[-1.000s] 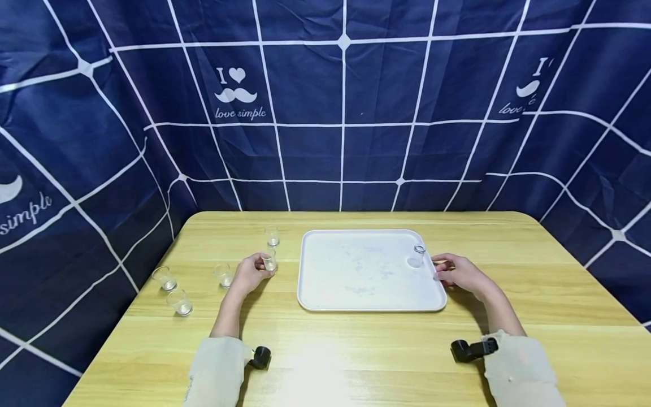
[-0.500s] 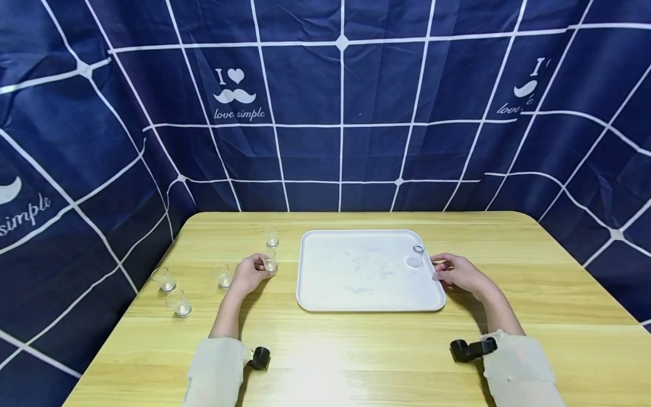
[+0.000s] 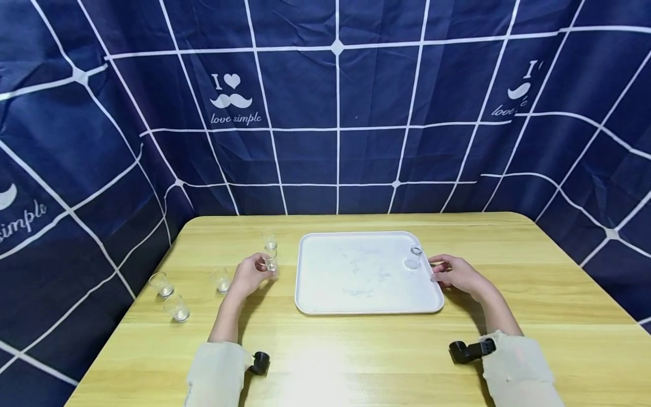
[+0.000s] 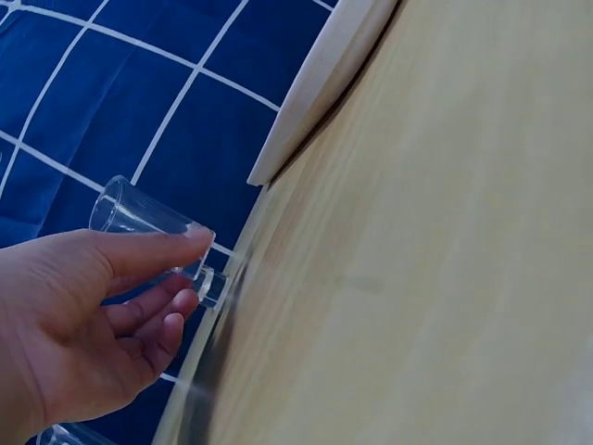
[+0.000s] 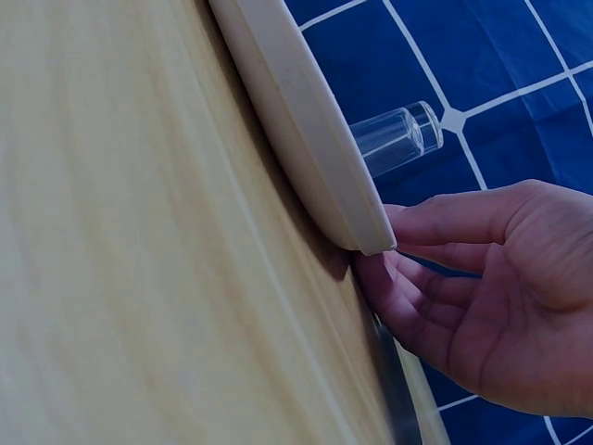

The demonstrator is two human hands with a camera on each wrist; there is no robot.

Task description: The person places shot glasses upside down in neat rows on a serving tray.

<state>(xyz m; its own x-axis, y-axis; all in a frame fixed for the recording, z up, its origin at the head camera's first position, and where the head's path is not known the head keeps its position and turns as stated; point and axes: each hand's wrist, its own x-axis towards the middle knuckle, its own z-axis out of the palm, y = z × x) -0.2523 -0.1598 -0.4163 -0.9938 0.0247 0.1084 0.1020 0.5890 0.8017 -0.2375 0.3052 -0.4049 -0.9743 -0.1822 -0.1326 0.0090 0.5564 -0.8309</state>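
My left hand pinches a small clear shot glass, mouth up, between thumb and fingers. Right behind it on the table is another clear glass, overlapped by the held one. At the white tray's right edge, my right hand grips the rim, thumb at the top edge and fingers below. On the tray near that edge, a glass stands upside down, its thick base on top.
Left of my left hand stand three more glasses: one near the wrist, two farther left, a back glass and a front glass. A blue grid-patterned curtain hangs around the wooden table.
The head view has tilted up slightly. My left hand and its glass have shifted a little to the right relative to the table. The right hand stays at the tray rim.
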